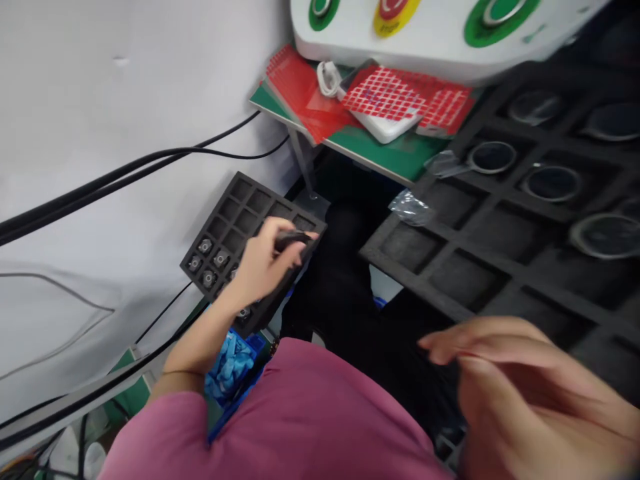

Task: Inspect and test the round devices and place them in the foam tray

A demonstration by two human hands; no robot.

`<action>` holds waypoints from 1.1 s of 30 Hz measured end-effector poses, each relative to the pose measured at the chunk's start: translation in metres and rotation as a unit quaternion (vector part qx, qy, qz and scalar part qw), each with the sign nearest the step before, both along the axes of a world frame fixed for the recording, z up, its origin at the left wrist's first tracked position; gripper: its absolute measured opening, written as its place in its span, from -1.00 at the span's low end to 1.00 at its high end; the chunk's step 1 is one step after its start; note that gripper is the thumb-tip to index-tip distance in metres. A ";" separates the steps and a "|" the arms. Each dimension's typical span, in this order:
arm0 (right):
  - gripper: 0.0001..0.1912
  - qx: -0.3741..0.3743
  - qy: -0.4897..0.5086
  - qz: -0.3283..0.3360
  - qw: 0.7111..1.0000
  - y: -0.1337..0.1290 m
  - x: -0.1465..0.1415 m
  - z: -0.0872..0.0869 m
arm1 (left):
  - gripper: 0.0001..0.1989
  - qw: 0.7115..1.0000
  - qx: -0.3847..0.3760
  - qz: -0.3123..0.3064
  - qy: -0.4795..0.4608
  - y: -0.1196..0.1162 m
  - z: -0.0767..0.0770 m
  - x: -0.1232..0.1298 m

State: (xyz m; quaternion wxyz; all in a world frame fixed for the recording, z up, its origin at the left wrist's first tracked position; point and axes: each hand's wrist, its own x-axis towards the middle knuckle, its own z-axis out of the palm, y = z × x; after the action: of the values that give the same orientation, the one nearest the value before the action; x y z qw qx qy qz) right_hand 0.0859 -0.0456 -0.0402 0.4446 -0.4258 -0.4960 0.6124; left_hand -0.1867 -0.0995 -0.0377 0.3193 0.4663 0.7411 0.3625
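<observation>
My left hand (265, 263) is closed around a small dark object (291, 239), mostly covered by the fingers and blurred. It is over the smaller black foam tray (230, 230), whose near-left pockets hold several small dark parts with round silvery centres (209, 278). At lower right, my right hand (540, 400) has thumb and fingers drawn together in a loose pinch, and nothing shows between them. Just beyond it lies the larger black foam tray (450, 257), with round dark-glass watch-like pieces (553, 183) in some pockets.
A white control box (440, 53) with green buttons and a red stop button stands at the top. Red-grid plastic bags (385, 93) and a white cable (329, 79) lie on the green shelf (373, 155). Black cables (150, 170) cross at left. Blue packets (230, 363) sit in a bin below.
</observation>
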 end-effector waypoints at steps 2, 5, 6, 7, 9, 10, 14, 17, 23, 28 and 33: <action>-0.83 0.045 0.029 0.056 0.997 -0.005 -0.016 0.016 | -0.76 0.990 0.034 -0.080 -0.112 0.019 0.005 0.040; -0.86 0.058 0.064 0.073 0.994 -0.001 -0.018 0.016 | -0.65 0.961 0.007 -0.157 -0.228 0.037 0.009 0.084; -0.88 0.042 0.071 0.060 0.995 0.000 -0.015 0.014 | -0.61 0.951 -0.005 -0.179 -0.253 0.041 0.010 0.093; -0.90 0.026 0.083 0.043 0.995 0.001 -0.011 0.011 | -0.58 0.942 -0.011 -0.198 -0.269 0.043 0.012 0.101; -0.92 -0.005 0.106 0.006 0.994 0.002 -0.004 0.009 | -0.50 0.931 0.000 -0.238 -0.276 0.045 0.015 0.112; -0.92 -0.018 0.115 -0.008 0.993 0.001 -0.001 0.009 | -0.48 0.928 0.016 -0.253 -0.274 0.046 0.017 0.117; -0.89 -0.035 0.133 -0.037 0.990 -0.001 0.004 0.012 | -0.46 0.926 0.077 -0.275 -0.246 0.047 0.021 0.131; -0.89 -0.034 0.147 -0.044 0.988 -0.001 0.005 0.013 | -0.49 0.927 0.143 -0.282 -0.200 0.049 0.017 0.139; -0.89 -0.040 0.141 -0.063 0.987 0.002 0.004 0.010 | -0.50 0.920 0.204 -0.295 -0.154 0.052 0.009 0.144; -0.87 -0.040 0.138 -0.080 0.986 0.004 0.004 0.016 | -0.51 0.927 0.189 -0.300 -0.121 0.055 0.017 0.145; -0.85 -0.058 0.128 -0.102 0.985 0.006 0.002 0.020 | -0.52 0.930 0.163 -0.298 -0.138 0.057 0.021 0.146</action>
State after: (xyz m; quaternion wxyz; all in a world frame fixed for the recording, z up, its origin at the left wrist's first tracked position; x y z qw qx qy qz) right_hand 0.0878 -0.0392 -0.0198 0.5386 -0.4176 -0.3529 0.6410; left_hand -0.0406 -0.0424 -0.0170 0.4315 0.6568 0.4473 0.4269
